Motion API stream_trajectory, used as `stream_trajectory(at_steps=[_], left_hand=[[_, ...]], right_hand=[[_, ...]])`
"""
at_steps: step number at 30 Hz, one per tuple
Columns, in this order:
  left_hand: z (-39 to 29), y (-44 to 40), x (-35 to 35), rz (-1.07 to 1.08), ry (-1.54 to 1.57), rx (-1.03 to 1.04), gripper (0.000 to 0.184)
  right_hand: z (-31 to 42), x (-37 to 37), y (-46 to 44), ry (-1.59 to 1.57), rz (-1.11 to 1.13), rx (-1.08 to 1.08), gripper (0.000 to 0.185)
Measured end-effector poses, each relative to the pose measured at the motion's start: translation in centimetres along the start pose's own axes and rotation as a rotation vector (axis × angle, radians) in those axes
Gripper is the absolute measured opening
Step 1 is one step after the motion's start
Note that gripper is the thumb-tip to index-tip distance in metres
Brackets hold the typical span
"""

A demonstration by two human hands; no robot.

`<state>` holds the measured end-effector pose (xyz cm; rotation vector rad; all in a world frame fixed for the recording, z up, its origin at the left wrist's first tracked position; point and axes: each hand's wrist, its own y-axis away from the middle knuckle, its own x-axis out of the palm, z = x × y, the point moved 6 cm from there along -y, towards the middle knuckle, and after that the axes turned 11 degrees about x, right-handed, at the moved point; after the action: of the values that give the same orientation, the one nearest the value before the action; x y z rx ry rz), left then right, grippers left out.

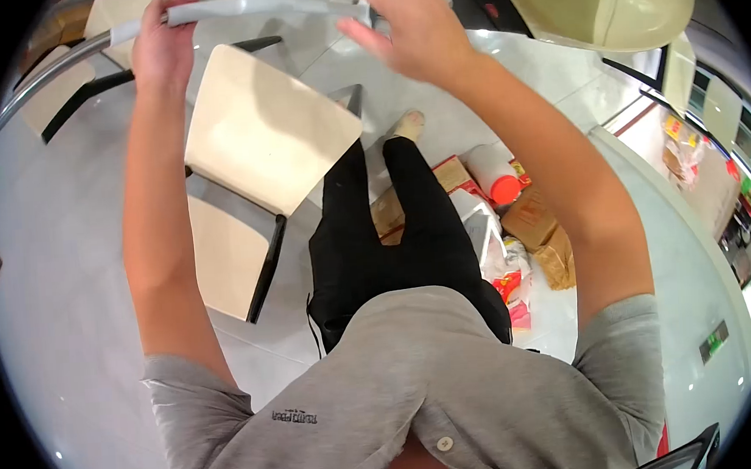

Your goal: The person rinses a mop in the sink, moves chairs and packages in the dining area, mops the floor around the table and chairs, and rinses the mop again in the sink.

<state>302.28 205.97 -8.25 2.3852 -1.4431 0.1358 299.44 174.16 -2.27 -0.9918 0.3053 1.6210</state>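
A long metal pole [53, 80] with a whitish plastic sleeve [253, 7] over part of it crosses the top of the head view. It looks bowed through the lens. My left hand [166, 46] is closed round it, near the left part of the sleeve. At the sleeve's right end, my right hand [411, 29] has its thumb and fingers apart; whether they touch the sleeve is hard to see. Below the pole stands a cream chair [268, 125] with dark legs.
Another cream seat [228, 259] is at my left. By my legs lie cardboard boxes [532, 218], a jar with a red lid [503, 189] and plastic packets [510, 283]. A pale counter [681, 235] runs along my right. A pale yellow curved seat [610, 6] stands at top right.
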Motion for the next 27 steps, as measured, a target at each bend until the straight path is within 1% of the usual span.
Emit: stream_trajectory(at_steps=[1, 2, 3, 4, 5, 6, 7, 8, 9, 10, 11, 12, 13, 14, 15, 16, 17, 18, 19, 20, 21, 23, 24, 25, 27], left_hand=[[0.1, 0.4, 0.1, 0.039, -0.024, -0.004, 0.028], [1.4, -1.3, -2.3, 0.033, -0.035, 0.002, 0.028], [3.8, -4.2, -5.8, 0.066, 0.307, -0.084, 0.024], [4.8, -4.6, -7.2, 0.079, 0.476, -0.124, 0.022], [5.8, -5.1, -8.6, 0.087, 0.641, -0.171, 0.022], [5.4, -4.5, -9.0, 0.042, 0.695, -0.187, 0.022], [2.5, 0.3, -3.3, 0.083, 0.301, 0.063, 0.023], [-0.6, 5.7, 2.7, 0.038, -0.119, 0.278, 0.024], [-1.4, 7.6, 3.4, 0.029, -0.116, 0.264, 0.024], [-1.2, 8.5, 3.6, 0.036, -0.228, 0.277, 0.027], [-0.9, 8.2, 3.4, 0.040, -0.267, 0.296, 0.028], [-0.6, 8.0, 3.3, 0.043, -0.307, 0.314, 0.030], [0.1, 6.4, 1.0, 0.036, -0.223, 0.206, 0.028], [0.3, 5.3, 0.7, 0.047, -0.134, 0.112, 0.029], [0.0, 5.3, 1.7, 0.077, -0.113, 0.140, 0.029], [0.3, 6.0, 1.9, 0.060, -0.101, 0.105, 0.029], [0.0, 6.9, 2.1, 0.031, -0.105, 0.054, 0.029], [-0.3, 7.8, 2.7, 0.022, -0.098, 0.025, 0.026], [-1.1, 8.8, 3.8, 0.023, -0.106, 0.025, 0.026], [-1.7, 9.6, 4.9, -0.015, -0.103, -0.006, 0.025], [-2.4, 10.3, 5.6, -0.052, -0.099, -0.039, 0.023], [-4.3, 11.2, 6.7, -0.050, -0.068, -0.025, 0.023], [-5.3, 11.3, 7.4, -0.017, -0.046, 0.018, 0.023], [-6.3, 11.6, 8.1, 0.013, -0.026, 0.059, 0.023], [-7.5, 12.2, 9.7, 0.070, -0.038, 0.075, 0.024]], right_hand=[[0.7, 0.5, 1.9, -0.140, 0.188, 0.020, 0.051], [0.9, 0.5, 3.2, -0.154, 0.186, 0.016, 0.051], [0.2, 0.6, 4.1, -0.246, 0.140, 0.119, 0.052], [-0.9, 1.4, 5.3, -0.336, 0.095, 0.228, 0.052], [-2.2, 3.8, 7.3, -0.349, 0.105, 0.229, 0.052], [-4.4, 6.0, 10.9, -0.135, -0.125, 0.301, 0.056], [-6.1, 7.8, 16.0, 0.095, -0.356, 0.374, 0.061], [-5.9, 16.2, 28.9, 0.219, -0.008, 0.797, 0.068], [-4.6, 24.4, 42.5, 0.456, 0.492, 1.097, 0.076], [-1.6, 24.2, 44.7, 0.239, 0.965, 1.079, 0.069], [1.5, 20.8, 41.8, -0.129, 1.146, 0.938, 0.062], [4.4, 16.8, 39.1, -0.490, 1.247, 0.868, 0.055], [5.8, 12.9, 37.5, -0.723, 1.290, 0.892, 0.049], [4.9, 9.4, 36.3, -0.796, 1.215, 0.997, 0.044], [2.2, 6.6, 36.1, -0.661, 1.055, 1.132, 0.040], [-1.6, 4.7, 37.7, -0.203, 0.652, 0.927, 0.030], [-3.6, 0.9, 36.9, 0.158, 0.774, 0.946, 0.033], [-6.6, 0.3, 40.8, 0.346, 0.988, 0.789, 0.035], [-7.3, -3.6, 39.9, 0.224, 0.829, 0.955, 0.035], [-7.2, -6.8, 39.8, 0.098, 0.669, 1.018, 0.035], [-7.4, -8.6, 40.5, 0.094, 0.660, 1.013, 0.035], [-7.4, -12.2, 41.4, 0.068, 0.501, 0.974, 0.036], [-7.1, -13.6, 41.3, 0.148, 0.483, 0.952, 0.036], [-6.7, -14.6, 41.1, 0.145, 0.473, 0.948, 0.036], [-6.5, -16.4, 40.9, -0.048, 0.474, 1.208, 0.035]])
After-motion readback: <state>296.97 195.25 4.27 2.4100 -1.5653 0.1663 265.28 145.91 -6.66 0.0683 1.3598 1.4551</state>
